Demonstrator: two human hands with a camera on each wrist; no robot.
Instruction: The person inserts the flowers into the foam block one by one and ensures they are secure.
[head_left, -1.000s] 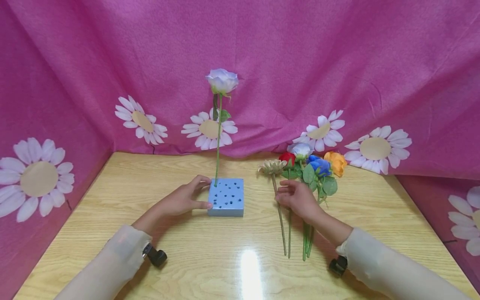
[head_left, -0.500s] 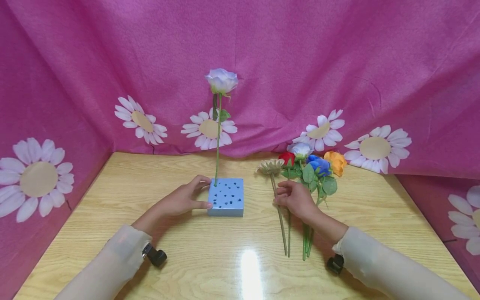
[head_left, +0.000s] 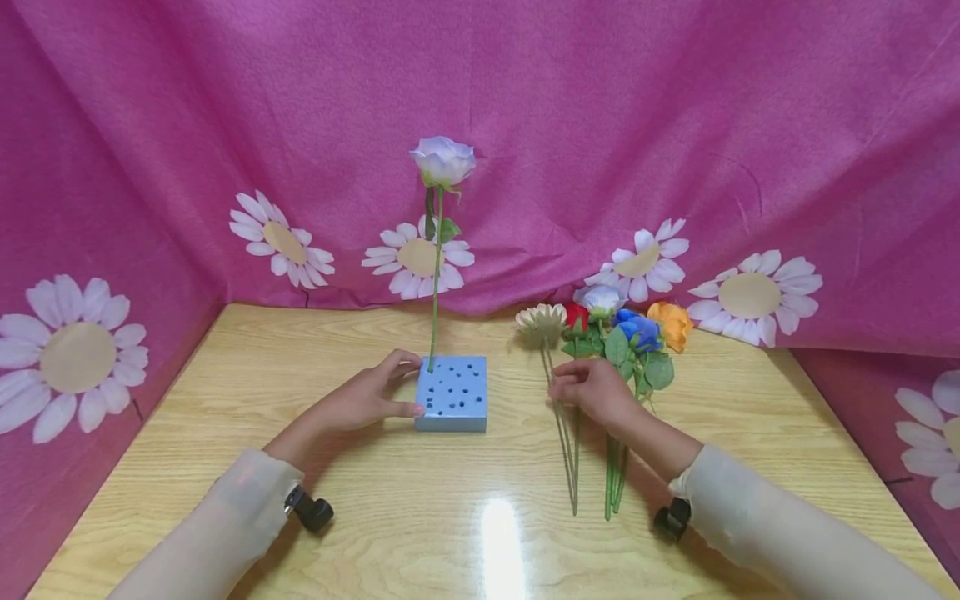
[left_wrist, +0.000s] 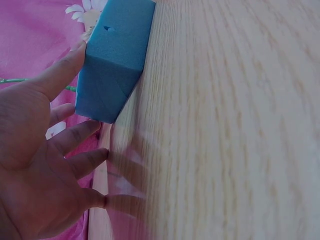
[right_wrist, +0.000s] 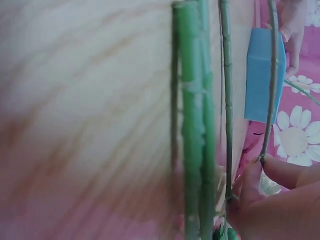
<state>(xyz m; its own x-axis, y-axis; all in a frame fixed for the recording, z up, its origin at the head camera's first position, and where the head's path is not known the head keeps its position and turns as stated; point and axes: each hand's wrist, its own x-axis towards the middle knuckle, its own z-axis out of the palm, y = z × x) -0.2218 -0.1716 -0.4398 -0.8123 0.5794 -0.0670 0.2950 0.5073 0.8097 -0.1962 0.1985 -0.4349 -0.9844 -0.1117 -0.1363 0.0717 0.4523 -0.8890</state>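
Note:
A blue foam block (head_left: 451,390) dotted with holes sits on the table, and a pale lilac rose (head_left: 443,162) stands upright at its back left corner. My left hand (head_left: 365,397) spreads its thumb and fingers along the block's left side, touching it; in the left wrist view the hand (left_wrist: 45,150) has its thumb against the block (left_wrist: 112,65). My right hand (head_left: 597,393) pinches the stem of a beige flower (head_left: 542,321), whose head is raised a little from the table. In the right wrist view the thumb and finger of that hand (right_wrist: 280,195) grip the thin brown stem (right_wrist: 273,75).
Right of the beige flower lie a red rose (head_left: 576,317), a pale rose (head_left: 600,300), a blue rose (head_left: 637,330) and an orange flower (head_left: 671,326), with stems toward the front. A pink cloth (head_left: 525,108) with printed daisies surrounds the back and sides of the wooden table (head_left: 375,517).
The beige flower's head has tipped up and its stem has risen slightly from the table in my right hand's pinch. My left hand and the block have stayed put.

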